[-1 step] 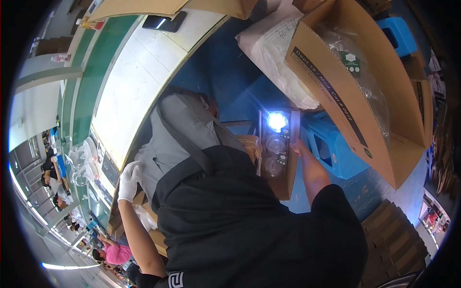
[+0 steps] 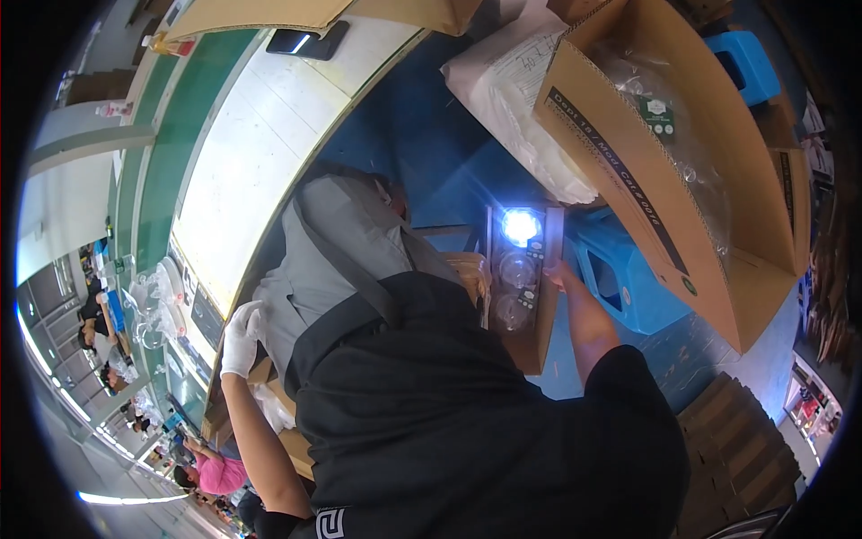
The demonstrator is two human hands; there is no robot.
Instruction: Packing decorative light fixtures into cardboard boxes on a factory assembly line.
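At the right, my right hand (image 2: 558, 276) grips the side edge of a narrow cardboard box (image 2: 543, 331) down beside my legs. Inside the box is a row of clear, rounded pieces (image 2: 514, 313) with small dark labels. The far end of the row holds a bright white glare (image 2: 520, 227). My left hand (image 2: 241, 340), in a white glove, rests against my grey-trousered leg by the white table edge; its fingers are loosely bent and nothing shows in them. My right hand looks bare.
A large open carton (image 2: 620, 193) with clear plastic pieces stands at the right, near a blue plastic stool (image 2: 628, 274). Behind lies a white wrapped bundle (image 2: 521, 112). A dark phone (image 2: 308, 40) is on the white table (image 2: 260, 144). Flattened cardboard (image 2: 736, 449) sits at lower right.
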